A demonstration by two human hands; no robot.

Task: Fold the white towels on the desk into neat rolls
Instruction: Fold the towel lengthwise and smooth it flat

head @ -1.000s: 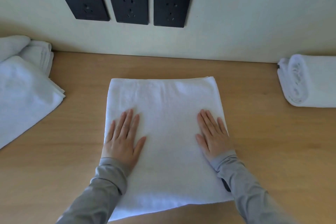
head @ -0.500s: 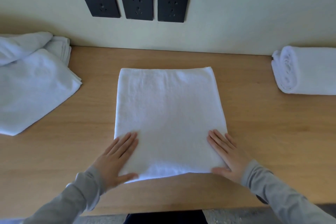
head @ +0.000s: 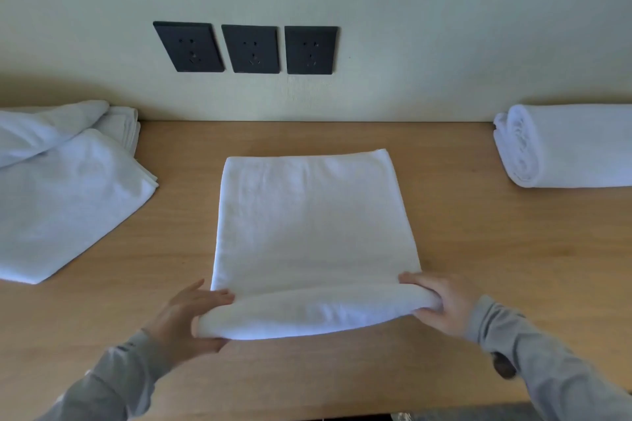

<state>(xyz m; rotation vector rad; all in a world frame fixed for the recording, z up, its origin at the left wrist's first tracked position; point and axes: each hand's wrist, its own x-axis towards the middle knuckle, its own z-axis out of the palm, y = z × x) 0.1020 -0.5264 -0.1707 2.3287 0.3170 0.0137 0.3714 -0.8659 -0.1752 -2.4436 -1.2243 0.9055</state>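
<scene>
At towel edge, left hand, right hand grip.

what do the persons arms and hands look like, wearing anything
Long grey sleeves cover both arms to the wrists: left sleeve, right sleeve. The right sleeve has a dark round spot near its cuff, perhaps a button. The left hand and right hand are bare, no gloves.

A folded towel is laid mid-tabletop; loose towels are heaped to its left, a rolled towel to its right.
</scene>
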